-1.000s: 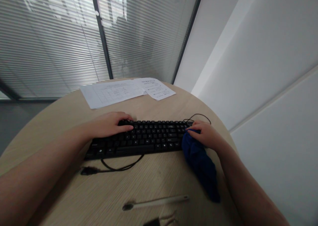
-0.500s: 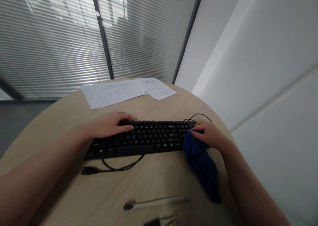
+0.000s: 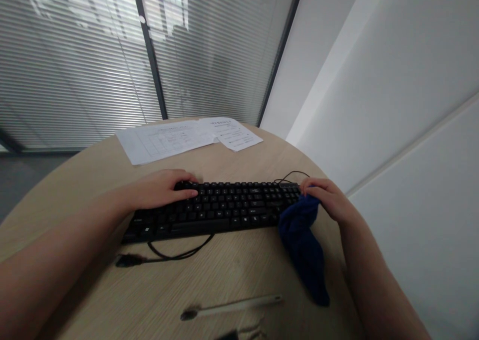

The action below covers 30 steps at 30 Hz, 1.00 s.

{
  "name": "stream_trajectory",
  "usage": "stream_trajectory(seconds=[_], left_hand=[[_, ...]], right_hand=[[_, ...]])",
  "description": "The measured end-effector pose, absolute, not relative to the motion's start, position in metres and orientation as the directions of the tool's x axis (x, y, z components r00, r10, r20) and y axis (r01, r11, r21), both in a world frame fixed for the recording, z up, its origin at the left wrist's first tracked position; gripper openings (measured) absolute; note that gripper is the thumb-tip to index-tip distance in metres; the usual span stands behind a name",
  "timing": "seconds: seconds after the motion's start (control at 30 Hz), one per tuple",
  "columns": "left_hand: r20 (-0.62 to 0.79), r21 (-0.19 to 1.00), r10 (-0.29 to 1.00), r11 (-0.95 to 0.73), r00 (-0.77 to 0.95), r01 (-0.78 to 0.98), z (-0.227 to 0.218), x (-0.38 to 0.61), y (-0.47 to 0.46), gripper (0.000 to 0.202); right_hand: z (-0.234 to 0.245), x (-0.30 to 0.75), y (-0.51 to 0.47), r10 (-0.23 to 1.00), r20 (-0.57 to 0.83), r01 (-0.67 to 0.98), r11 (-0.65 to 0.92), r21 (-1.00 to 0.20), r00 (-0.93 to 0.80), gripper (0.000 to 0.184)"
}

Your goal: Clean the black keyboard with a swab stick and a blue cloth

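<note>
A black keyboard [image 3: 232, 205] lies on the round wooden table. My left hand [image 3: 168, 188] grips its left part, thumb over the keys and fingers at the far edge. At the keyboard's right end, my right hand [image 3: 325, 195] pinches the top of a blue cloth [image 3: 301, 240]. The cloth hangs down past the keyboard's near right corner onto the table. Part of the number pad is hidden behind the cloth and fingers.
A small brush [image 3: 232, 306] with a pale handle lies near the front. A dark object [image 3: 228, 335] is cut off at the bottom edge. A looped cable [image 3: 179, 256] lies before the keyboard. Printed papers [image 3: 168, 139] rest at the back; a white wall [image 3: 404, 81] stands at right.
My right hand has moved right with the cloth, to the keyboard's far right corner, uncovering more keys. My left hand keeps its grip. The view has shifted slightly.
</note>
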<state>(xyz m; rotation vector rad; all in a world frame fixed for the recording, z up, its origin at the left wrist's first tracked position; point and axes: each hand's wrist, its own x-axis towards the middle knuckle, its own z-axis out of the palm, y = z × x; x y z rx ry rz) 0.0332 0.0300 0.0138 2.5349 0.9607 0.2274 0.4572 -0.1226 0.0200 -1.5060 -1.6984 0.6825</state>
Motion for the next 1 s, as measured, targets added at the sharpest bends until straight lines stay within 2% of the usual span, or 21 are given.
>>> stream_trajectory(seconds=[0.07, 0.17, 0.43, 0.5, 0.57, 0.63, 0.73, 0.83, 1.0], left_hand=[[0.003, 0.436, 0.668, -0.670, 0.744, 0.601, 0.013, 0.033, 0.031, 0.046], [0.005, 0.441, 0.671, -0.667, 0.741, 0.601, 0.013, 0.033, 0.031, 0.045], [0.018, 0.469, 0.667, -0.664, 0.745, 0.582, 0.014, 0.033, 0.031, 0.042], [0.025, 0.469, 0.664, -0.668, 0.748, 0.578, 0.012, 0.033, 0.032, 0.042], [0.030, 0.465, 0.665, -0.670, 0.746, 0.579, 0.011, 0.032, 0.033, 0.042], [0.029, 0.460, 0.667, -0.670, 0.744, 0.583, 0.010, 0.032, 0.034, 0.043], [0.015, 0.454, 0.668, -0.668, 0.744, 0.590, 0.011, 0.033, 0.034, 0.044], [0.003, 0.439, 0.666, -0.671, 0.746, 0.597, 0.012, 0.033, 0.033, 0.045], [-0.001, 0.424, 0.672, -0.670, 0.740, 0.609, 0.013, 0.033, 0.032, 0.047]], right_hand=[[0.020, 0.461, -0.124, 0.988, 0.141, 0.415, 0.101, -0.904, 0.066, 0.026], [0.020, 0.459, -0.125, 0.984, 0.101, 0.267, 0.059, -0.962, 0.145, 0.032], [0.020, 0.473, -0.142, 0.890, 0.328, 0.270, 0.247, -0.931, 0.316, 0.050], [0.020, 0.474, -0.143, 0.888, 0.343, 0.245, 0.274, -0.930, 0.308, 0.046], [0.020, 0.470, -0.140, 0.918, 0.300, 0.222, 0.246, -0.944, 0.258, 0.034], [0.021, 0.465, -0.135, 0.950, 0.233, 0.257, 0.177, -0.950, 0.207, 0.025], [0.020, 0.460, -0.126, 0.976, 0.174, 0.455, 0.098, -0.885, 0.128, 0.028], [0.018, 0.459, -0.120, 0.985, 0.167, 0.633, 0.099, -0.768, 0.048, 0.026], [0.013, 0.454, -0.116, 0.984, 0.175, 0.755, 0.140, -0.640, -0.035, 0.015]])
